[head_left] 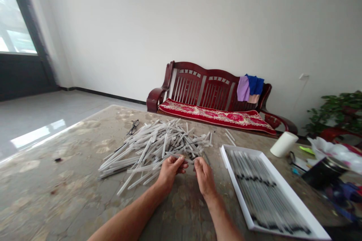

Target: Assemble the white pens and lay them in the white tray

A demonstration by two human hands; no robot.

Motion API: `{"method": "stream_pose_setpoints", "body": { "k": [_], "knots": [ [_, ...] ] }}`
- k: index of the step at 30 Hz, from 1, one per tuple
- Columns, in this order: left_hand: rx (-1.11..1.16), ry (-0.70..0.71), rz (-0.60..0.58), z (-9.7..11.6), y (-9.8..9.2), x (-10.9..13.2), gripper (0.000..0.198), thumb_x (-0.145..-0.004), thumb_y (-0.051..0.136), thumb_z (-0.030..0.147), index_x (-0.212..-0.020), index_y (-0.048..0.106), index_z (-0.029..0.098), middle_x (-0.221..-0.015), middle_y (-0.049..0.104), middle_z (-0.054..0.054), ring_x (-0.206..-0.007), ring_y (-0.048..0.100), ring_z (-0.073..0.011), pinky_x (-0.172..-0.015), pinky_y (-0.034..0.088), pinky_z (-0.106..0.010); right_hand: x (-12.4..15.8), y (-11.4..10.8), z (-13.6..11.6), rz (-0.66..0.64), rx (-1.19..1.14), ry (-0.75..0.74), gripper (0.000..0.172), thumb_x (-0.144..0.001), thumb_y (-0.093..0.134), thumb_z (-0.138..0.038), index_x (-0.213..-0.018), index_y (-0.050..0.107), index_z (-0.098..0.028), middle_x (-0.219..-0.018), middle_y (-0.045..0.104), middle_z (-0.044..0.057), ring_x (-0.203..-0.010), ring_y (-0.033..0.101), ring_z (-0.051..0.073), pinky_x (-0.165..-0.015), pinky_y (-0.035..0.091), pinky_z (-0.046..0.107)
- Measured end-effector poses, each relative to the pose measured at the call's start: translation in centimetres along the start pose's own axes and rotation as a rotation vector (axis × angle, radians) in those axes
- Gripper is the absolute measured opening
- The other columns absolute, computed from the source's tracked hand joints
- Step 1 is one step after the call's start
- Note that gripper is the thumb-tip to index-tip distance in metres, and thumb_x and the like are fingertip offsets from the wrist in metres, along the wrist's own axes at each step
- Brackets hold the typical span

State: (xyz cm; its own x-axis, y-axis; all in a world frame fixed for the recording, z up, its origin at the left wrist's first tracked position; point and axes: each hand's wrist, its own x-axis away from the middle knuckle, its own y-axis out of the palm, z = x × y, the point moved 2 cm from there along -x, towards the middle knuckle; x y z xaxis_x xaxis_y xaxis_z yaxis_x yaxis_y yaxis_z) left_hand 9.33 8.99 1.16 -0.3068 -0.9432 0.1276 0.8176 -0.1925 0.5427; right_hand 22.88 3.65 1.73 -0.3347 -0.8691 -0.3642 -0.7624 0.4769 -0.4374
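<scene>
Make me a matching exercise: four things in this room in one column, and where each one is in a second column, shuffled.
Things:
1. Eyeglasses
2. Purple and blue cloths
3. Red floral cushion
4. White roll

Places:
A. On the table, past the white tray
B. Draped over the bench backrest
C. Beside the heap of plastic tubes
D. On the bench seat

Pairs: 1C, 2B, 3D, 4A
</scene>
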Motion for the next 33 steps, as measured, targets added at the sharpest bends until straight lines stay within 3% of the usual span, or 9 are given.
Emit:
{"method": "stream_pose_setpoints", "body": {
  "k": [6,12,16,21,27,30,33],
  "knots": [
    [-0.045,0.007,-0.006,0.1,0.0,0.1,0.045,-0.052,0.088,0.047,-0.073,0.067,0.014,-0.061,0.069,-0.002,-0.055,0.065,-0.0143,-0.046,0.048,-0.020,0.0,0.0,0.0,-0.007,0.003,0.038,0.049,-0.095,0.036,-0.054,-0.060,0.054,-0.024,-0.053,0.055,-0.001,-0.053,0.051,0.018,-0.053,0.036,0.029],
    [-0.044,0.012,-0.003,0.0,-0.1,0.1,0.043,-0.053,0.088,0.046,-0.073,0.067,0.014,-0.062,0.070,-0.003,-0.055,0.066,-0.0148,-0.047,0.049,-0.021,0.1,0.2,0.0,-0.012,0.035,-0.002,0.043,-0.092,0.042,-0.055,-0.065,0.054,-0.024,-0.057,0.055,-0.002,-0.056,0.050,0.016,-0.054,0.035,0.027],
    [-0.055,0.009,-0.009,0.1,0.0,0.1,0.042,-0.053,0.088,0.045,-0.072,0.067,0.014,-0.061,0.069,-0.002,-0.055,0.066,-0.0154,-0.046,0.048,-0.021,0.1,0.3,0.2,-0.044,-0.009,0.068,0.051,-0.094,0.034,-0.058,-0.060,0.054,-0.025,-0.053,0.054,0.000,-0.050,0.049,0.018,-0.051,0.035,0.030],
    [-0.071,0.012,-0.021,0.0,0.0,0.1,0.044,-0.054,0.086,0.049,-0.072,0.066,0.014,-0.061,0.070,-0.003,-0.055,0.065,-0.0148,-0.047,0.048,-0.021,0.3,0.4,-0.3,-0.032,0.020,-0.010,0.045,-0.092,0.041,-0.056,-0.065,0.054,-0.023,-0.056,0.055,-0.002,-0.054,0.050,0.016,-0.052,0.035,0.027],
    [-0.147,0.054,-0.049,0.3,-0.2,-0.1,0.043,-0.060,0.082,0.053,-0.070,0.064,0.016,-0.057,0.066,-0.002,-0.054,0.064,-0.0154,-0.047,0.046,-0.022,0.4,1.2,0.1,-0.092,-0.139,0.103,0.054,-0.094,0.036,-0.059,-0.059,0.055,-0.024,-0.047,0.053,-0.001,-0.042,0.048,0.016,-0.043,0.036,0.028],
    [-0.185,0.087,-0.013,0.8,-0.3,-0.2,0.044,-0.066,0.074,0.060,-0.073,0.063,0.017,-0.067,0.071,-0.004,-0.058,0.065,-0.0162,-0.050,0.049,-0.023,-0.4,0.1,1.0,0.021,-0.122,0.114,0.051,-0.095,0.035,-0.055,-0.067,0.062,-0.023,-0.051,0.059,0.001,-0.044,0.053,0.017,-0.044,0.039,0.028],
    [-0.235,0.156,0.020,1.3,-0.5,-0.3,0.043,-0.072,0.067,0.062,-0.072,0.060,0.019,-0.067,0.070,-0.003,-0.055,0.062,-0.0152,-0.051,0.048,-0.024,-1.3,-1.5,1.9,0.187,0.141,0.053,0.035,-0.092,0.042,-0.044,-0.082,0.068,-0.023,-0.073,0.069,0.004,-0.066,0.064,0.020,-0.059,0.046,0.028]
  ]
}}
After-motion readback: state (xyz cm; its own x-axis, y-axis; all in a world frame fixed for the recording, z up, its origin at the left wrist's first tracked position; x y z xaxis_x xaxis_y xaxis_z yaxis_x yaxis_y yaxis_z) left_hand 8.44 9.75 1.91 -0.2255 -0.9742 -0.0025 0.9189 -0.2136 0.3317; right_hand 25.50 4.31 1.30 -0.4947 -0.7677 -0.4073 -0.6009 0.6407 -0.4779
